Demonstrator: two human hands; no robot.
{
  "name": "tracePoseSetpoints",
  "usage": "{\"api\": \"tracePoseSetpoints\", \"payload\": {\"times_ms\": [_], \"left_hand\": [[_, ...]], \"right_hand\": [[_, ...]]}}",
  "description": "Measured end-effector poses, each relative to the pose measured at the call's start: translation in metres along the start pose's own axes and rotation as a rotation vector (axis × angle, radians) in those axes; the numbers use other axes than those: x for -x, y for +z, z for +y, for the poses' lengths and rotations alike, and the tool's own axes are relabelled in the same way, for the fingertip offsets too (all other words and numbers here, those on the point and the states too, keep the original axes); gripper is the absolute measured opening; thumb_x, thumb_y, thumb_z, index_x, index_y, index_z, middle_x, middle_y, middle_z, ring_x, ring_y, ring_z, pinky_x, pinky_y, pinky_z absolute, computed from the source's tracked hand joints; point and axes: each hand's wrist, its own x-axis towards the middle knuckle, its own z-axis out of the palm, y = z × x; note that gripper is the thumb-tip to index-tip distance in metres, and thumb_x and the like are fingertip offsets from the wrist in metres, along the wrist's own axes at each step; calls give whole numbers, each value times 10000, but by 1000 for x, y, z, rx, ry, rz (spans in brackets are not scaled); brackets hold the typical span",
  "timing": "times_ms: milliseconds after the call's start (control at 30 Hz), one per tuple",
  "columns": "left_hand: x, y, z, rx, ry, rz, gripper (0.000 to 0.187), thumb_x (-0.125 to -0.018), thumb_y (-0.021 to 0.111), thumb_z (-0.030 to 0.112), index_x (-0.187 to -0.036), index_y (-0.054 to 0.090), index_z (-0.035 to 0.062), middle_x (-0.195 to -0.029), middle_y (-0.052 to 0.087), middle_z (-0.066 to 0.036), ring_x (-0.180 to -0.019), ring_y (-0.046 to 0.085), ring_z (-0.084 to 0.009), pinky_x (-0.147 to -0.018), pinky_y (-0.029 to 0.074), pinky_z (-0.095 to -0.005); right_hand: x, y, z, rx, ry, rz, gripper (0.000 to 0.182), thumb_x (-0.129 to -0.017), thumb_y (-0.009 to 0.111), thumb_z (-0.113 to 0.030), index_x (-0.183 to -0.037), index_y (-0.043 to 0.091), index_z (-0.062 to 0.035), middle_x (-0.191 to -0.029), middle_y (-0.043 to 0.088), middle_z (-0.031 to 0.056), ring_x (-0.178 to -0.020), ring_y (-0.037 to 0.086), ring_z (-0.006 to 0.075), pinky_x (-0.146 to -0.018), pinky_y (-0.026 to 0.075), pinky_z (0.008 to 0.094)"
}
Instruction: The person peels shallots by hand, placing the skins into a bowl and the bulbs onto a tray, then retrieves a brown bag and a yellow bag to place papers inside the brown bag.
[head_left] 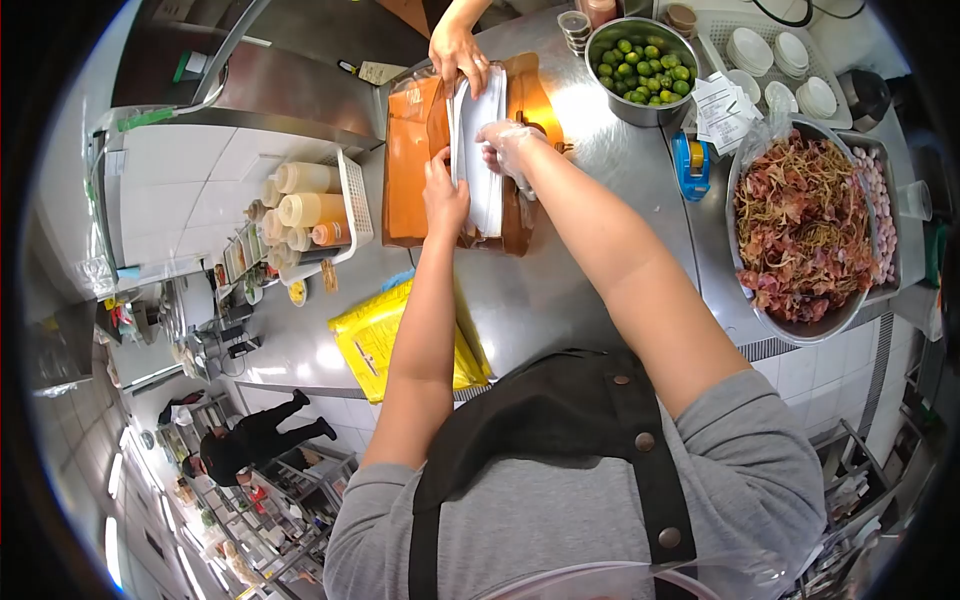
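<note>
An orange-brown bag lies on the steel counter, its mouth spread wide. Inside it stands a stack of flat white sheets. My left hand is closed on the bag's near left edge, beside the stack. Wearing a clear plastic glove, my right hand has its fingers curled against the white sheets from the right. At the far end, another person's hand reaches down to the top of the bag and sheets. My left forearm passes over a yellow printed packet.
A white basket of sauce bottles stands at left. To the right are a pot of green limes, a blue tape dispenser, a large bowl of reddish shredded food and a rack of white dishes. A person is in the background.
</note>
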Motion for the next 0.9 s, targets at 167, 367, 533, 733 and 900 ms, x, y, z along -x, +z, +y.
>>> {"api": "tracePoseSetpoints", "payload": {"times_ms": [167,367,533,733,900], "left_hand": [[2,6,-2,-65,67,17,536,-837,634,66,-1344,464,43,-1269,548,-183,-1151,579,-380,-933,497,-479],[6,7,20,-143,-16,19,765,-732,844,270,-1343,447,40,-1254,536,-171,-1139,583,-378,-914,515,-478],[3,5,21,-126,6,48,826,-676,864,216,-1358,428,53,-1276,517,-165,-1164,571,-372,-942,515,-474],[-3,5,-6,-20,79,101,689,-686,736,43,-1325,479,47,-1280,552,-171,-1148,590,-383,-973,498,-445],[-11,1,-23,134,12,62,659,-692,705,20,-1326,523,14,-1260,621,-150,-1185,597,-274,-1021,464,-362]], "right_hand": [[-1,-12,28,366,-125,-180,151,-919,581,-206,-1011,615,-90,-769,602,24,-552,563,149,-490,513,276],[35,-32,38,237,-346,-387,278,-967,521,-223,-1171,669,-107,-863,573,10,-761,555,110,-588,481,279],[29,-28,48,221,-347,-389,363,-994,502,-238,-1314,640,-135,-843,554,11,-720,506,98,-565,429,290],[21,-31,54,684,-615,-361,567,-928,549,-221,-1488,484,-166,-1196,644,221,-1117,627,289,-1004,464,371],[11,-9,80,568,-708,100,773,-864,591,-205,-1563,292,-66,-1535,346,280,-1383,399,405,-1158,329,419]]}}
